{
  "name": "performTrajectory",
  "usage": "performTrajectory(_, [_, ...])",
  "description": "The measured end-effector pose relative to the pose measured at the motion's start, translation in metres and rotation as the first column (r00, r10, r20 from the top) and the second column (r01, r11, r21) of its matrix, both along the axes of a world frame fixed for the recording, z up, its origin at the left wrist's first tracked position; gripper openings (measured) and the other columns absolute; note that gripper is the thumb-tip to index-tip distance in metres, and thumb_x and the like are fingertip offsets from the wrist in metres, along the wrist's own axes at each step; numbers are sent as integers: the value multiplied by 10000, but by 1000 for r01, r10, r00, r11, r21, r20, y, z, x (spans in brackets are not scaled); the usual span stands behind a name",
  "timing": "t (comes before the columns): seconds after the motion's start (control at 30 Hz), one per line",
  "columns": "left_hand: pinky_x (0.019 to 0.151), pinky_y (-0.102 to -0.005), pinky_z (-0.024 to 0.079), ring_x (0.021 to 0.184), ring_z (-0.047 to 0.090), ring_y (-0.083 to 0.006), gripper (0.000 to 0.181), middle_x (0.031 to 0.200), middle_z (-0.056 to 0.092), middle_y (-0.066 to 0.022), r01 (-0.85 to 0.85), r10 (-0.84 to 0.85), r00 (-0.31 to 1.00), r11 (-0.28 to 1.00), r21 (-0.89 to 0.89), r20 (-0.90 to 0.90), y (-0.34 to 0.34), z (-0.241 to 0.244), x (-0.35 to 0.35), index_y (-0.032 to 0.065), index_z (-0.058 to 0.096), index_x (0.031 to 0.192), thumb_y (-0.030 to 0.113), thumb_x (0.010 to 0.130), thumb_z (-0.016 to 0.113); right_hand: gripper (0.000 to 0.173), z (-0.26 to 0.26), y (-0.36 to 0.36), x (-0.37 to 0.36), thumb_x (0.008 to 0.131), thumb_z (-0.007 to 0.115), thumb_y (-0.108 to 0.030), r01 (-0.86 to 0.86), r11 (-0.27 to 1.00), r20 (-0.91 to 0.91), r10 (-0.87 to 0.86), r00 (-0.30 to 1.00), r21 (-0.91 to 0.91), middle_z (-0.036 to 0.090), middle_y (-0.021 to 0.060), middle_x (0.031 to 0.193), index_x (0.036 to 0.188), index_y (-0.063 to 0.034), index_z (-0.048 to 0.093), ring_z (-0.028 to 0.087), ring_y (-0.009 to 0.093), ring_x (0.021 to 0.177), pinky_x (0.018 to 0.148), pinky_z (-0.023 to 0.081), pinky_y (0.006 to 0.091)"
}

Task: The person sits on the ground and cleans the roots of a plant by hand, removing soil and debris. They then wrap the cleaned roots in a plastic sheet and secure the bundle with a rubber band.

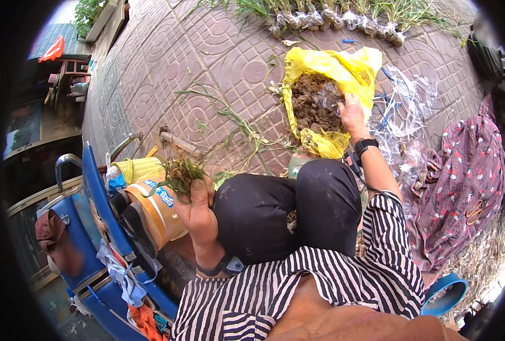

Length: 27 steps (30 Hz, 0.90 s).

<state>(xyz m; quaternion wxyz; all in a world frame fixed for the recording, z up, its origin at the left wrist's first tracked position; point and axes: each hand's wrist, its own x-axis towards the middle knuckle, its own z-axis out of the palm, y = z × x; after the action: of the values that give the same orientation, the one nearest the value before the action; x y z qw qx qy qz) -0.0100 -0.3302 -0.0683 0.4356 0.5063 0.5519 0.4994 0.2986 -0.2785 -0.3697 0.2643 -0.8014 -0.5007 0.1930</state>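
Observation:
My left hand (pixel 199 209) is raised beside my left knee, with a small bunch of green and brown grassy plants (pixel 183 172) pinched between thumb and fingers. Ahead of my right knee, my right hand (pixel 351 111) reaches into the mouth of a yellow plastic bag (pixel 342 64). Crumbly brown soil (pixel 312 102) fills that bag. A thin clear plastic bag (pixel 329 96) lies over the soil at my right fingertips, which appear to grip its edge; some fingers are hidden.
Several bagged plants (pixel 329 19) stand in a row at the far edge of the paving. Loose clear plastic bags (pixel 406 98) lie right of the soil, beside a patterned cloth (pixel 461 192). A blue chair (pixel 107 204) and orange bucket (pixel 154 209) stand at left, near a wooden-handled tool (pixel 180 143).

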Motion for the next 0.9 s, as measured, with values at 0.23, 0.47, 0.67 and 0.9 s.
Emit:
performTrajectory(0.23, [506, -202, 291, 584, 363, -70, 183, 691, 437, -13, 33, -32, 999, 999, -28, 39, 2, -4, -12, 25, 458, 1004, 161, 905, 530, 149, -13, 12, 5, 786, 650, -134, 162, 975, -354, -100, 930, 151, 595, 95, 808, 869, -14, 621, 573, 188, 695, 669, 467, 280])
performTrajectory(0.47, [510, -202, 298, 588, 379, -71, 202, 714, 471, -22, -17, 20, 999, 997, -72, 31, 3, -3, -13, 22, 467, 1009, 175, 901, 542, 155, 16, 38, -30, 792, 628, -170, 14, 972, -334, 66, 940, 234, 613, 94, 864, 894, -54, 635, 596, 241, 786, 710, 474, 320])
performTrajectory(0.67, [515, -201, 301, 590, 386, -76, 230, 720, 476, -26, -36, 39, 999, 995, -89, 27, 3, 0, -12, 12, 466, 1040, 183, 903, 536, 139, 6, 81, -48, 768, 624, -179, -146, 932, -50, 172, 984, 333, 633, 59, 889, 881, -104, 658, 570, 257, 862, 769, 452, 357])
performTrajectory(0.9, [519, -197, 307, 589, 385, -76, 228, 730, 478, -41, -59, 61, 998, 990, -129, 13, 10, -3, -17, 1, 472, 1044, 176, 907, 523, 139, -7, 102, -53, 760, 621, -196, -375, 913, 122, 359, 925, 158, 590, 57, 952, 881, -134, 647, 529, 283, 933, 788, 453, 384])
